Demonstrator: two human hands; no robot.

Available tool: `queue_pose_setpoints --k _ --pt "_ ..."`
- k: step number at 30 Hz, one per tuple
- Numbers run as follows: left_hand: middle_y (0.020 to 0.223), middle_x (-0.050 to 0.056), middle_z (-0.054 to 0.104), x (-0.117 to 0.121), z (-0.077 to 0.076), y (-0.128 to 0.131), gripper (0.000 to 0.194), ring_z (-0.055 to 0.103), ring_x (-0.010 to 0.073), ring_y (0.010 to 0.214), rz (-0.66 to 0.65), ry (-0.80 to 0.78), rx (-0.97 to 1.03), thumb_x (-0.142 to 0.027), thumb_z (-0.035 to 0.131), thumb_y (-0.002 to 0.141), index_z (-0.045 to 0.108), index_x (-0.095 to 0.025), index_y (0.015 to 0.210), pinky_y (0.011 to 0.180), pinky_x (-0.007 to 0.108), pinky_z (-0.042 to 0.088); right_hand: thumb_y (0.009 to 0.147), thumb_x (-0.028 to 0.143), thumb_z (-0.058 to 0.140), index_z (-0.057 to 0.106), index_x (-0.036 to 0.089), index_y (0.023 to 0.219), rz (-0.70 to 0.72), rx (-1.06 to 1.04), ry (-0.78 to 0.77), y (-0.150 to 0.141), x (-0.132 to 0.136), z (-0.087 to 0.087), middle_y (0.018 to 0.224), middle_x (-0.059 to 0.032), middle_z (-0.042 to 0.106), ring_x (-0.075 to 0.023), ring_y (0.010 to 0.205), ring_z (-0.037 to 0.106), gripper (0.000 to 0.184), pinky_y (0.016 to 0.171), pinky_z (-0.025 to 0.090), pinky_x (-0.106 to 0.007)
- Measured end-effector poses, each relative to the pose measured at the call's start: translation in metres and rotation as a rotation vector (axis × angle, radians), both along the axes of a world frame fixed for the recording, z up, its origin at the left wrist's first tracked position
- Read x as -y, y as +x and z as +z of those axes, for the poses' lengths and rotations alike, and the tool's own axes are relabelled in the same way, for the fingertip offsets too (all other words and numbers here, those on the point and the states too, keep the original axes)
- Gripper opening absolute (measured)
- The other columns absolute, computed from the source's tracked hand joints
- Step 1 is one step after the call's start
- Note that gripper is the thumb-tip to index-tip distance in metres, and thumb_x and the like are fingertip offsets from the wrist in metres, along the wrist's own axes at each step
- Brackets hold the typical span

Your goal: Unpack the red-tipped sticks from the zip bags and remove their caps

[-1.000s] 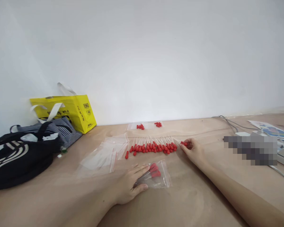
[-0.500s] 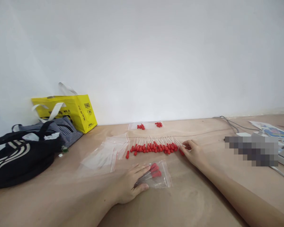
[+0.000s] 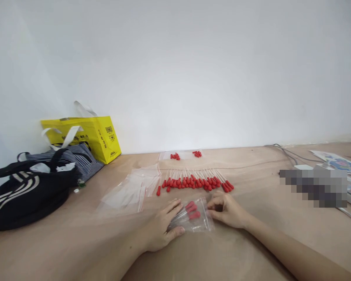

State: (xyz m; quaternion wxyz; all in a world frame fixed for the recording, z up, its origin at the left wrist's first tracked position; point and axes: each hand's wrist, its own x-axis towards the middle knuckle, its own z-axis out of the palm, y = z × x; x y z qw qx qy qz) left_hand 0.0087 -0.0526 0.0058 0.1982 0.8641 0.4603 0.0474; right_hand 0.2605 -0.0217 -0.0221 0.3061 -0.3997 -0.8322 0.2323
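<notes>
My open left hand (image 3: 160, 228) pins the clear plastic bag (image 3: 203, 223). My right hand (image 3: 233, 212), grip unclear, needs care at its edge.

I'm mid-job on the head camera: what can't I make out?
Head view:
- Thin ends of the red-ended sticks in the clear bag: covered by the left hand.
- Whether the right hand grips that bag: fingertips too blurred.
- Grey object at right: pixelated.
- Yellow bag's smallest print: too small.
</notes>
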Motion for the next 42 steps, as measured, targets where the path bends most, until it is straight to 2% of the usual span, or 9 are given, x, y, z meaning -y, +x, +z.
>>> queue_pose_setpoints --k 3,8,12,17,22,27,32,39,42 --pt "0.142 0.008 0.021 -0.001 -0.002 -0.001 0.060 0.019 0.0245 0.129 -0.017 0.012 0.000 -0.050 0.038 0.083 0.027 -0.020 0.133 0.104 0.043 0.022 0.074 0.039 0.058 0.066 0.020 0.071 0.014 0.026 0.045 -0.009 0.005 0.002 0.065 -0.0021 0.055 -0.0151 0.068 0.049 0.021 0.063 0.039 -0.026" --pt "0.142 0.005 0.020 -0.002 -0.003 -0.001 0.055 0.020 0.0254 0.129 -0.032 0.014 0.006 -0.050 0.038 0.083 0.032 -0.025 0.131 0.104 0.044 0.022 0.074 0.039 0.059 0.062 0.024 0.098 0.124 -0.024 0.032 -0.019 0.009 0.003 0.095 -0.0050 0.058 -0.0179 0.088 0.049 0.029 0.078 0.038 -0.029" --pt "0.142 0.006 0.021 -0.001 -0.002 0.000 0.054 0.021 0.0252 0.128 -0.037 0.016 0.002 -0.048 0.039 0.083 0.032 -0.024 0.131 0.103 0.044 0.023 0.074 0.040 0.058 0.057 0.022 0.106 0.172 0.026 0.031 -0.022 0.010 0.003 0.100 -0.0062 0.056 -0.0196 0.091 0.047 0.036 0.082 0.037 -0.032" --pt "0.141 0.006 0.022 0.000 -0.001 0.002 0.053 0.020 0.0256 0.128 -0.018 0.021 0.007 -0.049 0.039 0.083 0.034 -0.024 0.130 0.103 0.045 0.022 0.072 0.046 0.058 0.056 0.018 0.100 0.108 0.111 0.011 -0.022 0.009 0.002 0.094 -0.0077 0.052 -0.0203 0.087 0.045 0.040 0.076 0.038 -0.032" --pt "0.141 0.006 0.022 0.001 0.001 0.003 0.053 0.021 0.0261 0.128 -0.007 0.006 0.010 -0.049 0.040 0.082 0.035 -0.025 0.129 0.103 0.046 0.022 0.068 0.041 0.063 0.054 0.017 0.083 0.097 0.086 0.000 -0.023 0.008 -0.001 0.082 -0.0035 0.051 -0.0174 0.079 0.045 0.030 0.070 0.037 -0.029" --pt "0.142 0.006 0.019 0.002 0.006 0.005 0.054 0.018 0.0259 0.129 -0.003 -0.008 -0.049 -0.051 0.037 0.083 0.034 -0.025 0.130 0.104 0.045 0.020 0.063 0.025 0.065 0.046 0.017 0.076 0.118 -0.068 -0.205 -0.026 0.012 0.000 0.070 0.0030 0.048 -0.0099 0.061 0.043 0.024 0.054 0.034 -0.020" --pt "0.143 0.006 0.017 0.002 0.003 0.003 0.058 0.017 0.0262 0.129 -0.012 -0.004 -0.065 -0.054 0.036 0.082 0.029 -0.025 0.132 0.104 0.046 0.020 0.058 0.015 0.064 0.048 0.017 0.076 0.187 -0.195 -0.410 -0.024 0.014 0.002 0.062 0.0069 0.046 -0.0063 0.054 0.041 0.024 0.049 0.032 -0.018" --pt "0.142 0.005 0.020 0.000 0.003 0.001 0.057 0.018 0.0263 0.129 -0.040 0.009 -0.010 -0.054 0.037 0.082 0.029 -0.027 0.132 0.103 0.047 0.021 0.058 0.021 0.065 0.051 0.016 0.078 0.047 -0.428 -0.614 -0.003 0.001 0.000 0.060 0.0057 0.052 -0.0067 0.051 0.047 0.024 0.048 0.038 -0.019" --pt "0.142 0.006 0.020 0.001 0.005 0.002 0.057 0.019 0.0263 0.129 -0.028 0.001 -0.019 -0.054 0.037 0.082 0.030 -0.027 0.132 0.103 0.048 0.021 0.058 0.025 0.068 0.052 0.015 0.074 0.041 -0.502 -0.718 0.008 -0.007 0.002 0.065 0.0031 0.056 -0.0086 0.057 0.053 0.025 0.051 0.042 -0.021"
